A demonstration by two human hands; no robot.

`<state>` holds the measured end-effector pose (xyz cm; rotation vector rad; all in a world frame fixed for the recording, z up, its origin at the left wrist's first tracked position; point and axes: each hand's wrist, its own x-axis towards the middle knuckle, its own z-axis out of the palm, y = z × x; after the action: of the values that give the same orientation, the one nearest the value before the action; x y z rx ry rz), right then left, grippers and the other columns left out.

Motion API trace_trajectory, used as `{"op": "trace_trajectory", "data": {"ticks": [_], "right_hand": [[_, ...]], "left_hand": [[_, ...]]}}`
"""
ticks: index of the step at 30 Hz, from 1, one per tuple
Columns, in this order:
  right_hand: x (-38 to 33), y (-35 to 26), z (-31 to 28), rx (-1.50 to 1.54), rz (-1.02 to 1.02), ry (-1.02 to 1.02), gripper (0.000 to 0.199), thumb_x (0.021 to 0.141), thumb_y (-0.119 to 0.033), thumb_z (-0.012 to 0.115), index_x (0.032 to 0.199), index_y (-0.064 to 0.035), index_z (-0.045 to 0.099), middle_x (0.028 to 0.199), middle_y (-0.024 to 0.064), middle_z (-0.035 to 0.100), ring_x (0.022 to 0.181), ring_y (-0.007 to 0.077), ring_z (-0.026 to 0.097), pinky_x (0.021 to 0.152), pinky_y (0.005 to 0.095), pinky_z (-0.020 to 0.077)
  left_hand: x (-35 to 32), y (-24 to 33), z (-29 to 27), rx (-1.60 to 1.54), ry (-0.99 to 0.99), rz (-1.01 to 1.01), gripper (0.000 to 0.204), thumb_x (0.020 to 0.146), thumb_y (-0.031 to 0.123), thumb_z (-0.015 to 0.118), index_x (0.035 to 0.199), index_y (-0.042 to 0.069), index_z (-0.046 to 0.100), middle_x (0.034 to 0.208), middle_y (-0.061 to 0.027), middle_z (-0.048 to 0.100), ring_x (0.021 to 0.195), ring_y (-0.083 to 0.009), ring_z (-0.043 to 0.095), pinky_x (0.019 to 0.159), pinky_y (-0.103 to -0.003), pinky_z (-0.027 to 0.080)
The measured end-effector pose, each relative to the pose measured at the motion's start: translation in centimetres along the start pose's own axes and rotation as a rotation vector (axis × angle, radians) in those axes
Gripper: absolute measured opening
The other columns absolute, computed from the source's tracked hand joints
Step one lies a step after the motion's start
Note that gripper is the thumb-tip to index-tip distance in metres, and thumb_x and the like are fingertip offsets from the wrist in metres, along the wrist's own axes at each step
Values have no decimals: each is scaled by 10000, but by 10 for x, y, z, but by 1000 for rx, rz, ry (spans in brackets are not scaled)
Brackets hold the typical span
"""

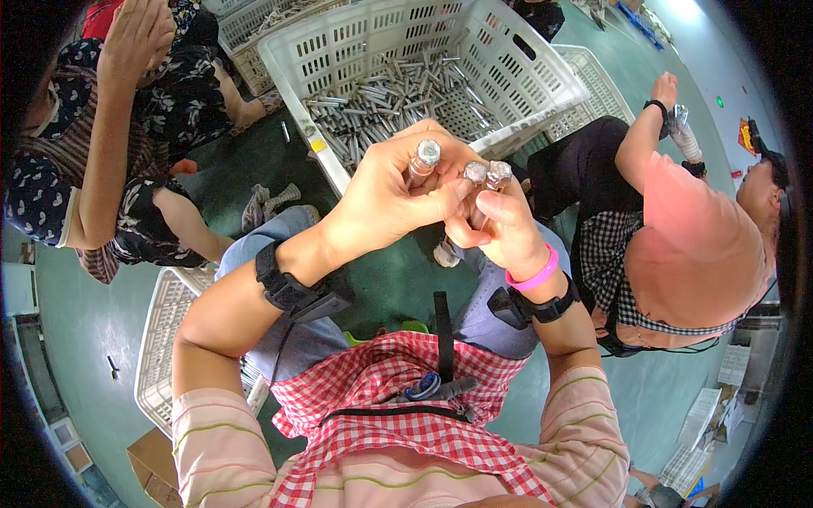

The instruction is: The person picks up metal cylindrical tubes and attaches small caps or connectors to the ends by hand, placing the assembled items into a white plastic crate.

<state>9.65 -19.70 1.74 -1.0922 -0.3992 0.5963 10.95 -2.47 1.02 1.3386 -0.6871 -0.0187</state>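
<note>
Left hand (385,199) grips 1 metal tube (423,161); right hand (500,224) pinches 2 tubes (487,173) above a white crate (542,76).

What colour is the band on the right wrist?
Pink: the thin band sits just above a black strap, clearest in the head view.

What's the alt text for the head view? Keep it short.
Both hands are raised together: the left hand grips one short metal tube, the right hand two more. Ahead, a white slotted crate holds many such tubes; other people sit on either side.
</note>
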Motion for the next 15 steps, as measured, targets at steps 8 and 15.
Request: {"op": "trace_trajectory", "data": {"ticks": [8, 15], "right_hand": [[3, -2, 20, -205, -69, 231, 290, 862, -162, 475, 1088, 19, 476, 528, -22, 411, 416, 22, 325, 368, 192, 218], [4, -5, 13, -295, -63, 250, 347, 889, -243, 414, 1085, 35, 479, 615, 10, 458, 407, 45, 336, 368, 191, 219]], "left_hand": [[0, -5, 1, -31, 109, -42, 140, 806, 79, 580, 920, -2, 585, 852, -17, 487, 754, -74, 458, 658, -215, 367], [2, 2, 0, 53, 138, -53, 172, 795, 89, 617, 939, -5, 607, 838, -17, 491, 705, -67, 470, 620, -197, 371]]}}
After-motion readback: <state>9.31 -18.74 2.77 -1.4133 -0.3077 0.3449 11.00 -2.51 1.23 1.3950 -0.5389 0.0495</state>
